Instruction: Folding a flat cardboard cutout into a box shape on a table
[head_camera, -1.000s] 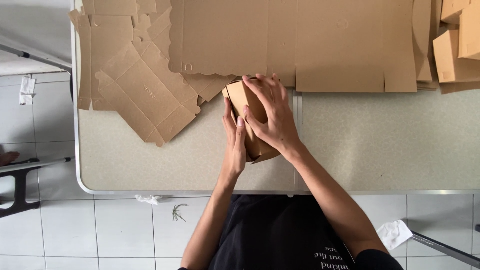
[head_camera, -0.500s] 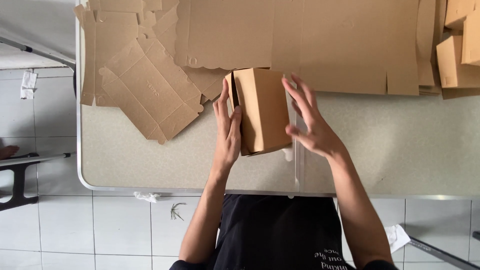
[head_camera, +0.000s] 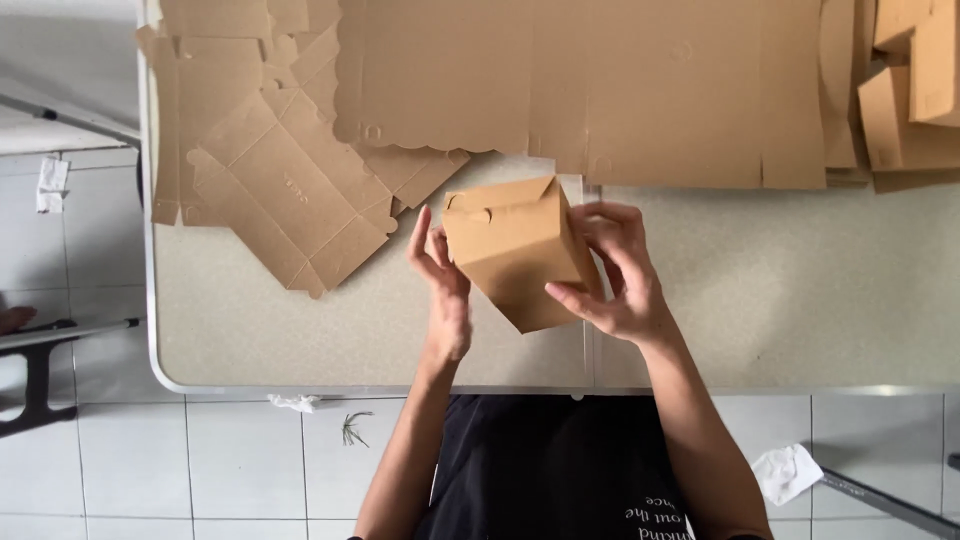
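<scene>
Top (head_camera: 540, 460): black, short-sleeved | print: pale lettering at lower hem edge, unread | forearms: bare, no sleeves | wrists, fingers: no watch, no rings seen

Box orientation: the small folded cardboard box (head_camera: 518, 250), pressed low on the table a second ago with both hands over it, is now lifted and tilted, its tucked flap end facing up and away.
Box exposure: one second ago mostly hidden under the hands; now its broad brown face is in full view.
Right hand (head_camera: 612, 272): earlier laid across the top of the box, half a second ago spread open just off its right side; now back in contact, fingers curled on the right edge and lower corner.
Left hand (head_camera: 440, 275): earlier flat along the left side; now fingertips only, touching the upper left edge.
</scene>
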